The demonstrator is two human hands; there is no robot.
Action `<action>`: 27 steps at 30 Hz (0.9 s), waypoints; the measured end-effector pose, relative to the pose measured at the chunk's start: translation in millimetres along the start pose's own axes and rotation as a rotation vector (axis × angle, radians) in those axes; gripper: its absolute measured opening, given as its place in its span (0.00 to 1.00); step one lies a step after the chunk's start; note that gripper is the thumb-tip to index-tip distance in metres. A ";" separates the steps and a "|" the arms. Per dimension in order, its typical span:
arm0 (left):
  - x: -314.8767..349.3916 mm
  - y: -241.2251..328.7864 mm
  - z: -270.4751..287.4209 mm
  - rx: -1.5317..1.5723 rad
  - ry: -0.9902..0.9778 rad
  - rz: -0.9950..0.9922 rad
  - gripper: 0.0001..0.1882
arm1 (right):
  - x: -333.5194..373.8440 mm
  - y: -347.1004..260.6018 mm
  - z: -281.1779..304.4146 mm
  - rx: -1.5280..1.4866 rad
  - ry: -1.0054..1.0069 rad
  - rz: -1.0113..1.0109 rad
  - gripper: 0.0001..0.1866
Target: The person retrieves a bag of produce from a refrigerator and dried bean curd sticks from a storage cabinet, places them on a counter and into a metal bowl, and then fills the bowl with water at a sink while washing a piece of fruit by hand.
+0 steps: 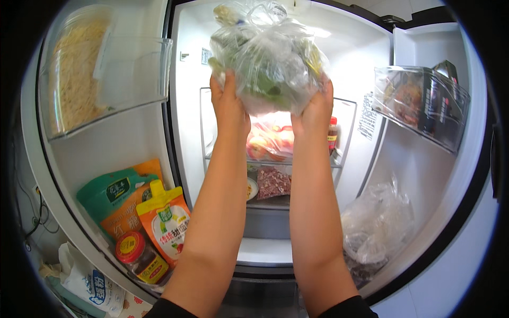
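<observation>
Both my arms reach up into an open refrigerator (191, 69). Between my hands is a clear plastic bag of green leafy vegetables (270, 66), raised in front of the upper part of the compartment. My left hand (230, 108) grips its lower left side, thumb and fingers pressed to the plastic. On the lower right side, my right hand (315, 108) grips it the same way. The bag hides whatever is behind it. Just below, a bag of round red and yellow fruit (268, 142) rests on a glass shelf, partly covered by my forearms.
Beneath the fruit are a bag of dark red pieces (274, 182) and a white dish (252, 188). The left door holds a tall container of flakes (79, 74), pouches (164, 217) and a red-lidded jar (140, 257). The right door has a clear bin (419, 103) and plastic bags (376, 222).
</observation>
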State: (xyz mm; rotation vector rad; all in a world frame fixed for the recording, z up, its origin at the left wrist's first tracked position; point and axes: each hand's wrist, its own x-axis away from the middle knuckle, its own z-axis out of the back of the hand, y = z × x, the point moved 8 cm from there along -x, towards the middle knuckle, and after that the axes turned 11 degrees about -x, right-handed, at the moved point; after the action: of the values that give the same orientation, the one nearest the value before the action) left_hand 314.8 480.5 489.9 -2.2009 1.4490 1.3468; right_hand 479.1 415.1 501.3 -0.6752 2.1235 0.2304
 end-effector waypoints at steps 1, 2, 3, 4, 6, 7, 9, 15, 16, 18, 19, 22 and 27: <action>-18.5 -6.8 -4.5 -0.011 -0.052 -0.012 0.26 | -18.9 8.5 -2.8 -0.055 -0.062 -0.014 0.20; -34.6 -18.4 -6.7 -0.009 -0.101 -0.014 0.28 | -35.8 18.7 5.6 -0.038 -0.036 -0.019 0.20; -50.3 -37.3 -2.4 -0.093 -0.104 0.017 0.27 | -51.2 31.3 16.7 -0.021 -0.010 -0.024 0.19; -66.9 -55.2 5.7 -0.179 -0.104 0.042 0.27 | -62.6 44.0 25.7 -0.007 0.012 -0.033 0.18; -91.3 -89.8 16.0 -0.315 -0.125 0.158 0.30 | -78.4 62.6 58.7 0.104 0.145 -0.077 0.17; -91.7 -87.8 15.7 -0.319 -0.085 0.180 0.30 | -84.1 70.1 70.3 0.154 0.211 -0.100 0.16; -79.2 -88.3 16.6 -0.322 -0.003 0.237 0.31 | -84.6 71.9 79.5 0.299 0.219 -0.039 0.14; -46.6 -116.0 41.0 -0.154 0.324 0.324 0.34 | -89.4 91.2 86.5 0.438 0.139 -0.094 0.15; -38.7 -129.1 38.5 -0.029 0.342 0.549 0.34 | -94.5 96.5 86.5 0.435 0.124 -0.101 0.15; -24.3 -130.1 1.3 0.176 0.219 0.847 0.32 | -108.7 97.2 89.3 0.497 0.136 -0.123 0.15; -25.7 -118.1 -9.4 0.193 0.190 0.826 0.32 | -120.0 104.0 102.3 0.327 0.196 -0.171 0.14; -36.2 -100.2 -25.7 0.249 0.207 0.744 0.28 | -119.6 87.4 91.2 0.123 0.367 -0.237 0.11; -87.2 -83.7 9.6 0.290 0.276 0.420 0.27 | -137.0 77.5 73.7 1.030 0.266 -0.103 0.10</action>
State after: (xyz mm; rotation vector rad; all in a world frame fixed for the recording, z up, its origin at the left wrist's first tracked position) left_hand 366.6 584.4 524.9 -2.0232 2.1477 0.8699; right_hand 552.8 561.3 559.5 -0.1850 2.0745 -0.9966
